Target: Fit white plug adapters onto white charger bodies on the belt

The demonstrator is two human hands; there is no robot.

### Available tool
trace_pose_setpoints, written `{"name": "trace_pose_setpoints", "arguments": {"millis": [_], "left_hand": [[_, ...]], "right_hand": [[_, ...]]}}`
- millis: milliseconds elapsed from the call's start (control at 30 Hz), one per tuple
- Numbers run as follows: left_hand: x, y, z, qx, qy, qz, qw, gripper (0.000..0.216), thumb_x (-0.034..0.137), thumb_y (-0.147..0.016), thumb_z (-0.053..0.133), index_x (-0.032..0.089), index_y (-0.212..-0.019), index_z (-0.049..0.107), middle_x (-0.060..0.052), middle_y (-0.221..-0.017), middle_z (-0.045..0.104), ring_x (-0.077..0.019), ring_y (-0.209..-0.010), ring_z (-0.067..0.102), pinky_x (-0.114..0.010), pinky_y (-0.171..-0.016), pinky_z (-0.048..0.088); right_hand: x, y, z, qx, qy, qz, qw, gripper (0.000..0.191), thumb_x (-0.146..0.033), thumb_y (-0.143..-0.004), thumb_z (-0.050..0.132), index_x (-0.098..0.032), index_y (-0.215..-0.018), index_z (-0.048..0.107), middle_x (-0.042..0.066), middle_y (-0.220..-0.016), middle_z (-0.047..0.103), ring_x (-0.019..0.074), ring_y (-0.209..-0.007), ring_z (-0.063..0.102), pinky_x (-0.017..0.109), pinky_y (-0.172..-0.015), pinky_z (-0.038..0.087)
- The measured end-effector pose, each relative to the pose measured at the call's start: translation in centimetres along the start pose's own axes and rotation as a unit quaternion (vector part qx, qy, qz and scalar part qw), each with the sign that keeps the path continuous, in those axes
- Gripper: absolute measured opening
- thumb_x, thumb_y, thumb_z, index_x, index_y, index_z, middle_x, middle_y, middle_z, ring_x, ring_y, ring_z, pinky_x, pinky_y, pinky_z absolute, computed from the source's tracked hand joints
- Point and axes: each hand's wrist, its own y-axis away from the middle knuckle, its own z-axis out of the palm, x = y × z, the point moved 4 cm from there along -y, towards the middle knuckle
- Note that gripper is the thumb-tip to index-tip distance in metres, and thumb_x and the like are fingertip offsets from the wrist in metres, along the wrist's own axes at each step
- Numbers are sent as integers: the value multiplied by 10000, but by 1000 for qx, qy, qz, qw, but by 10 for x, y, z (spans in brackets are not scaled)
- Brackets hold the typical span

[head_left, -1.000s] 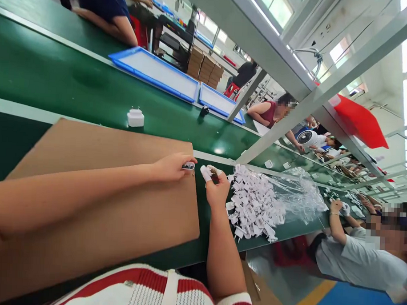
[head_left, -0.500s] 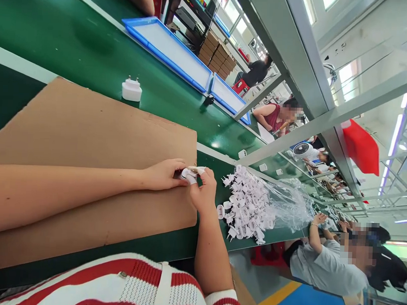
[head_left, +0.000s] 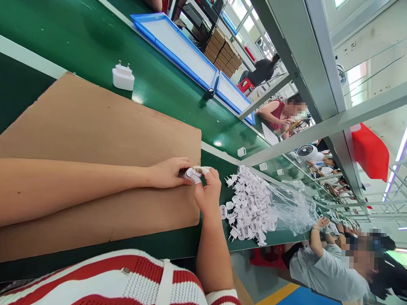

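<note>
My left hand is closed, its fingertips pinching a small white plug charger part from the left. From the other side, my right hand grips the same part between thumb and index finger, both covered in white. The fingers hide much of the part. Under my forearms lies a flat brown cardboard sheet, with both hands near its right edge. To the right of my right hand, a heap of white plug parts spills from a clear plastic bag.
A white two-pin charger stands on the green belt. Several white pieces lie farther along it, with a small black item near the blue-edged trays. A metal frame crosses at right. Co-workers sit along the line.
The two-pin charger has shifted left and slightly away along the belt. My hands keep their hold on the white part, with little change in grip. The view has shifted slightly.
</note>
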Motion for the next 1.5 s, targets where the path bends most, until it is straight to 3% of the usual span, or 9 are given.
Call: {"name": "trace_pose_setpoints", "arguments": {"millis": [433,667,800,900,967,1100,1233,1400,1500], "left_hand": [[-3,1,5,24,0,12,1000,365,530,-847,661,165,-827,649,-48,-867,567,-199,-775,577,-311,-705,452],[0,2,10,53,-4,17,998,283,461,-833,639,184,-890,639,-95,-930,609,-265,-878,609,-413,-797,500],[8,13,17,60,-12,8,998,268,463,-786,672,208,-854,625,-106,-924,622,-270,-810,619,-435,-727,509],[13,23,26,53,-4,0,999,276,469,-734,730,229,-811,619,-85,-908,658,-279,-818,640,-436,-726,525],[11,23,25,61,5,-13,998,300,498,-731,727,230,-826,632,-77,-913,672,-281,-830,653,-433,-748,542],[-3,-8,-8,115,13,-56,992,435,582,-808,621,193,-998,652,-97,-1022,690,-295,-960,666,-417,-862,553],[-16,-60,-74,222,-147,-181,947,448,473,-800,662,136,-1095,676,-85,-1135,689,-240,-975,645,-308,-879,523],[-14,-82,-135,232,-254,-208,916,417,425,-862,548,62,-1030,667,-133,-1087,657,-306,-1091,576,-333,-908,472],[-35,-83,-143,144,-346,-289,881,512,549,-888,416,128,-1037,667,-96,-910,662,-302,-935,595,-299,-720,458]], "right_hand": [[-5,-15,-2,-82,88,25,992,311,-23,-712,556,-208,-873,748,29,-862,631,207,-861,598,303,-759,490],[9,3,9,43,-54,92,993,348,-107,-732,614,-213,-1015,786,55,-957,717,234,-958,657,360,-905,532],[21,12,19,52,-287,168,942,564,-375,-786,760,-199,-1317,695,86,-1177,763,224,-1004,695,377,-955,554],[29,10,14,80,-355,209,908,584,-573,-923,589,-178,-1344,675,127,-1266,747,220,-1017,708,355,-873,568],[33,8,4,110,-297,214,924,557,-582,-995,449,-173,-1256,723,138,-1235,752,236,-1057,702,362,-871,560],[40,4,-24,129,-20,210,969,397,-344,-991,508,-153,-1253,737,160,-1239,737,290,-1210,637,437,-1060,480],[54,3,-38,66,209,289,932,500,-134,-948,512,-142,-1432,640,204,-1486,611,343,-1404,511,557,-1216,300],[66,6,-36,-1,220,314,924,473,-39,-892,540,-130,-1320,719,249,-1485,578,359,-1309,574,512,-1075,457],[68,5,-36,14,181,296,938,372,-45,-883,578,-133,-1187,772,224,-1412,601,323,-1236,606,414,-999,519]]}}
